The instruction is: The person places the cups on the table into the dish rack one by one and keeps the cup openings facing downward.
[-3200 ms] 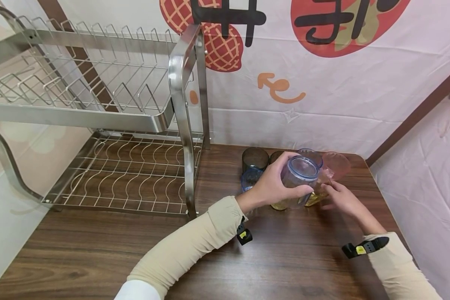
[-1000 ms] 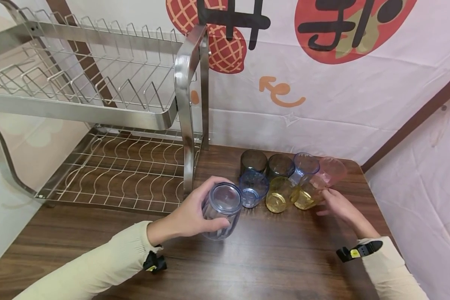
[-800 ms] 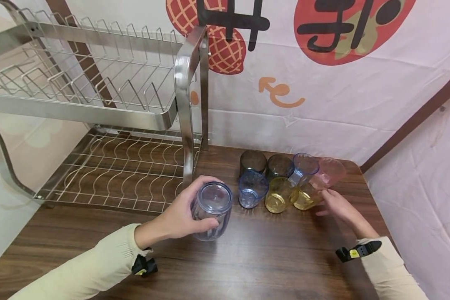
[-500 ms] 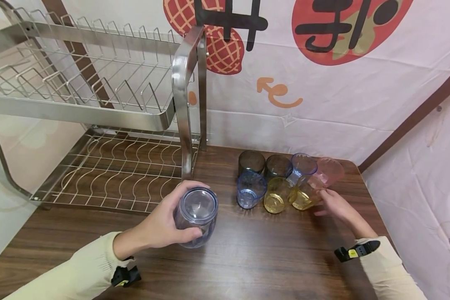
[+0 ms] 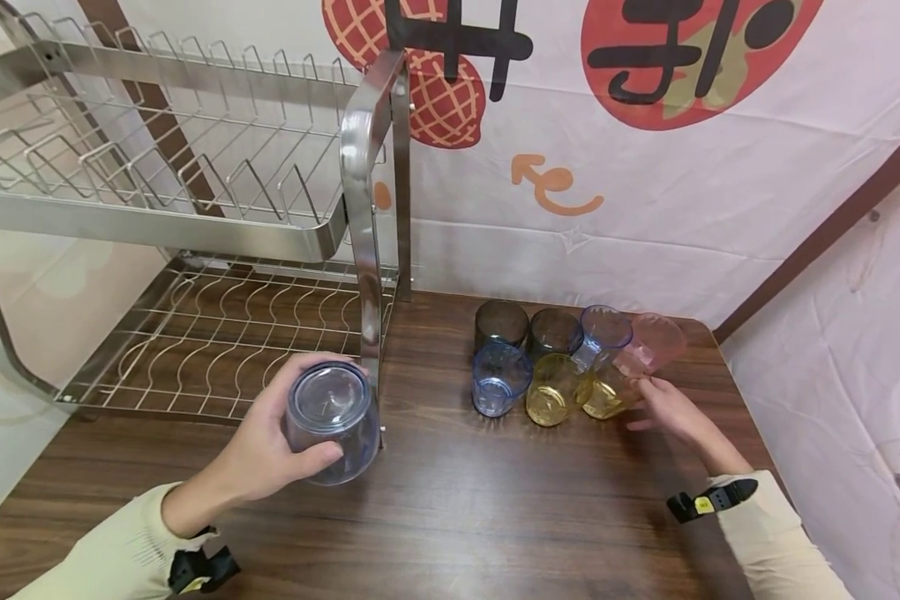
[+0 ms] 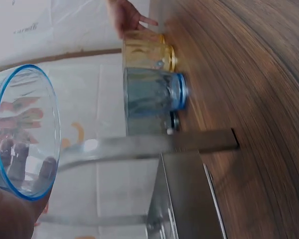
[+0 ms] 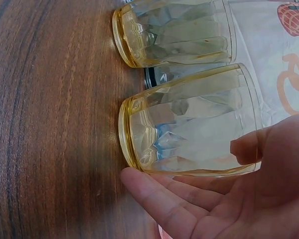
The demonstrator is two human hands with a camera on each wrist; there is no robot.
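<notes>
My left hand (image 5: 266, 446) grips a clear blue-tinted glass (image 5: 337, 437) upside down, base up, in front of the dish rack's right front corner. In the left wrist view the blue rim of that glass (image 6: 27, 132) faces the tabletop side. At the right, my right hand (image 5: 675, 417) is at the right-hand yellow glass (image 5: 603, 400), which stands upright on the table. The right wrist view shows the thumb (image 7: 246, 148) at this yellow glass's rim, with the other fingers along its outer side. A second yellow glass (image 5: 549, 396) stands beside it.
A two-tier steel dish rack (image 5: 322, 242) fills the left. A blue glass (image 5: 498, 383), dark glasses (image 5: 498, 323), another blue glass (image 5: 603, 329) and a pink glass (image 5: 660, 342) stand grouped near the table's back edge. A printed cloth (image 5: 480, 242) hangs behind.
My left hand has carried the blue-tinted glass from above the glass group leftward to the rack's front corner. My right hand has stayed at the yellow glass.
</notes>
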